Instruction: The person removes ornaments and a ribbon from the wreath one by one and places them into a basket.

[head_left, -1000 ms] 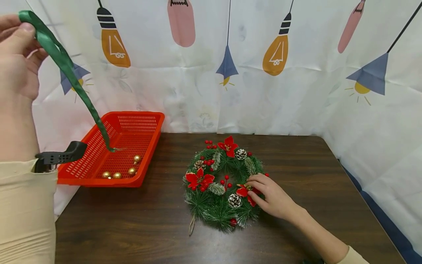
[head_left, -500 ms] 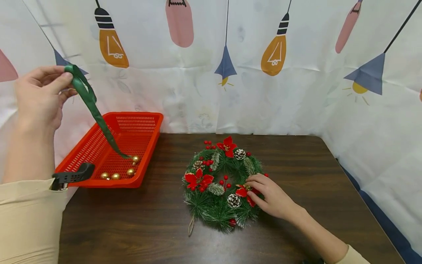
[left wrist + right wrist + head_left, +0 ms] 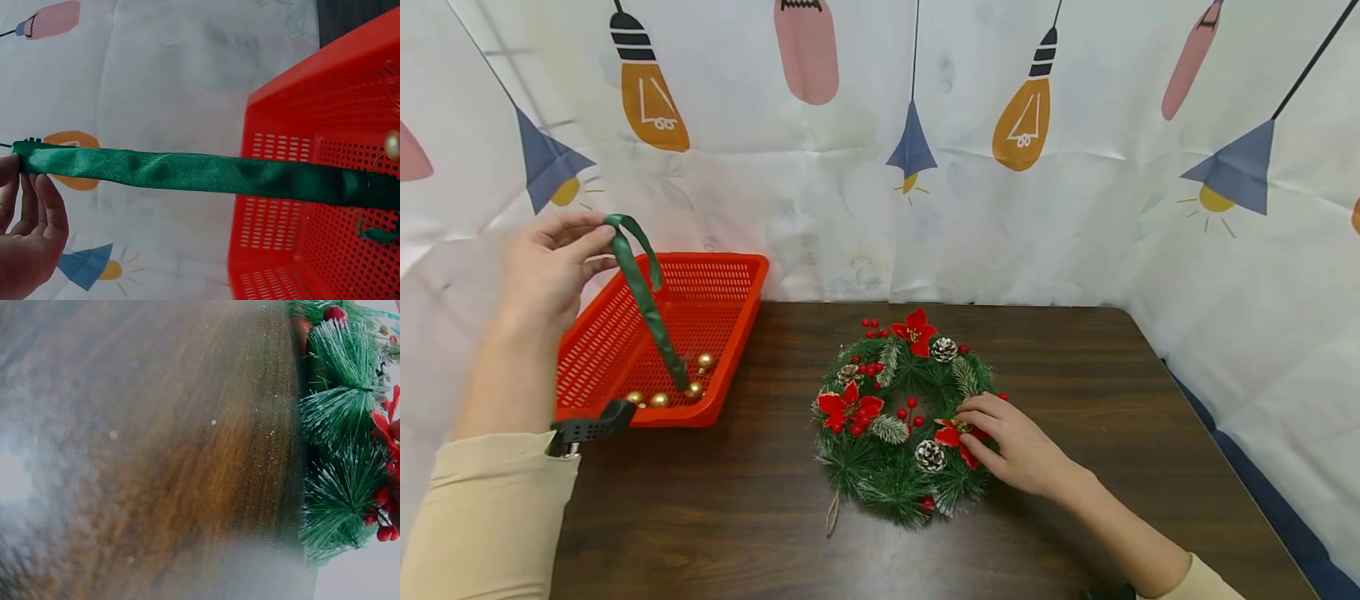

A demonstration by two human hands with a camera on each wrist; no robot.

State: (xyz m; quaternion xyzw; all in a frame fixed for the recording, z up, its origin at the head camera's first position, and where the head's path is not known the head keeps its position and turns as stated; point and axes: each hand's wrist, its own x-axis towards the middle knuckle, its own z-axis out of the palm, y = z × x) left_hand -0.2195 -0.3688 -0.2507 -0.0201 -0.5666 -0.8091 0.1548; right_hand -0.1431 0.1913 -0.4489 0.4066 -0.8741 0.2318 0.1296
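Observation:
At the left of the head view my left hand (image 3: 542, 271) pinches a green satin ribbon (image 3: 647, 308) between thumb and fingers. The ribbon loops over at the top, and its long end hangs into a red plastic basket (image 3: 743, 333). In the left wrist view the ribbon (image 3: 187, 172) stretches from the fingertips across the basket wall. A green Christmas wreath (image 3: 891, 483) with red poinsettias, berries and pinecones lies on the table. My right hand (image 3: 1018, 446) rests on its right side, relaxed fingers over a poinsettia (image 3: 951, 437) and partly covering it.
Several small gold balls (image 3: 705, 361) lie in the basket. A twine loop (image 3: 832, 515) sticks out at the wreath's lower left. The dark wooden table (image 3: 722, 500) meets a white patterned curtain (image 3: 850, 208) behind and at the right.
My left hand has come down and to the right with the ribbon, whose hanging end now reaches deeper, to the gold balls in the basket. The right hand stays on the wreath.

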